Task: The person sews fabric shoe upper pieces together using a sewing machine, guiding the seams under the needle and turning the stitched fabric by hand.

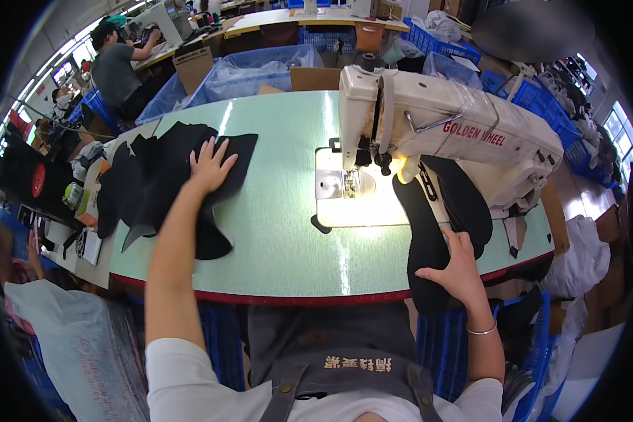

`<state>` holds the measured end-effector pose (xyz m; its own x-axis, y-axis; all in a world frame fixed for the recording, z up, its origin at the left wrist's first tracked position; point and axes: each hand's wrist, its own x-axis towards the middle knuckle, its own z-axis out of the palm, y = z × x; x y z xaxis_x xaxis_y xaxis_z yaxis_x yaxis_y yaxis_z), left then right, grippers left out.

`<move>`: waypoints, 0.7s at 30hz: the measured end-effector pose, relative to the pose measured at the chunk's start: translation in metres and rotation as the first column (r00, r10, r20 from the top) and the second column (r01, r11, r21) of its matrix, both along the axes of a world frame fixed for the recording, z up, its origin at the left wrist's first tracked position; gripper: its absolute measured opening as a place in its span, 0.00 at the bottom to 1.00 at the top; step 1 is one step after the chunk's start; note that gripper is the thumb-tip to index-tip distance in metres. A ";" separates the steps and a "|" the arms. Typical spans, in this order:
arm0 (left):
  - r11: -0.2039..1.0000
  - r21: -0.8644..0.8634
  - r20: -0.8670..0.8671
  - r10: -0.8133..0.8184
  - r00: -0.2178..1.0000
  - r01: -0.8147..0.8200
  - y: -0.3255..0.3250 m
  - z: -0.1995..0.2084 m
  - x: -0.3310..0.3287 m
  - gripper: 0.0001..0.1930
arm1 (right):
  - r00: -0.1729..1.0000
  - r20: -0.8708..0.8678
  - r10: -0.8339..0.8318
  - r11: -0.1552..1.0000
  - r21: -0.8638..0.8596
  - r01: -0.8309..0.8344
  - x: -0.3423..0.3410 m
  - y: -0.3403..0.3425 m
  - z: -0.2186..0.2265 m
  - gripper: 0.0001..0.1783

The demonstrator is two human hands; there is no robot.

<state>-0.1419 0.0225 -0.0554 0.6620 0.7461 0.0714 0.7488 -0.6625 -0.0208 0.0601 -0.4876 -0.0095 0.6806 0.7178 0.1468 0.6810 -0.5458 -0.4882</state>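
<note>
My left hand [209, 169] lies flat with fingers spread on a pile of black fabric pieces [163, 162] at the left of the pale green table. On the right, my right hand [460, 266] grips a long black insole-shaped piece [423, 239], thumb on top. The piece hangs over the table's front edge, its far end near the sewing machine's [436, 112] lit head. More black insole-shaped pieces [468, 200] lie beside it, under the machine arm. The needle area [352, 184] holds no black piece.
Blue crates [253, 74] with clear plastic liners stand beyond the table. A coworker [123, 74] sits at another machine, far left. Small tools and a green-lidded can [72, 195] crowd the left side table. Plastic-covered bundles [84, 344] stand at lower left.
</note>
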 end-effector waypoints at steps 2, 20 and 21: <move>0.996 0.023 0.075 -0.083 0.994 0.081 0.000 -0.007 -0.001 0.33 | 0.990 -0.120 -0.070 0.981 -0.187 0.047 0.002 0.002 0.009 0.51; 0.991 -0.022 0.387 0.129 0.913 -0.131 -0.051 -0.012 0.050 0.41 | 0.977 0.177 0.121 0.992 0.018 -0.126 0.143 -0.001 0.036 0.41; 0.998 0.017 0.512 0.041 0.858 -0.058 -0.056 -0.012 0.055 0.39 | 0.999 -0.017 0.050 0.997 0.055 -0.049 0.153 -0.010 0.029 0.42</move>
